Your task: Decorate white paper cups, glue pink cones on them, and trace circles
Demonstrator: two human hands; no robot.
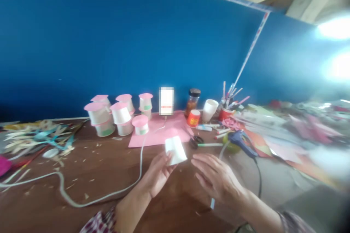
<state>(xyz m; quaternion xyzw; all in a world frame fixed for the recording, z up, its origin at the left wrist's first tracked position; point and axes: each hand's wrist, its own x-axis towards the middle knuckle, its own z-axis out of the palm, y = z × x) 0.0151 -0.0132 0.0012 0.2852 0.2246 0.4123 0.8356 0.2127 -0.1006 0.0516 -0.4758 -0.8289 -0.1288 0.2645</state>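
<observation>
My left hand [157, 174] holds a small white paper cup [175, 150] by its lower edge, fingers curled around it, above the brown table [109, 174]. My right hand [216, 176] hovers just right of the cup with fingers stretched out flat and nothing in it. A blue hot glue gun [242, 142] lies a little beyond my right hand, its black cord running toward me.
Several white cups with pink lids [120, 114] stand at the back by the blue wall. A pink paper sheet [160, 131], scissors [196, 141], a glass jar [193, 102], a pen holder [226, 111] and a white cable [95, 198] lie around. Paper scraps clutter both sides.
</observation>
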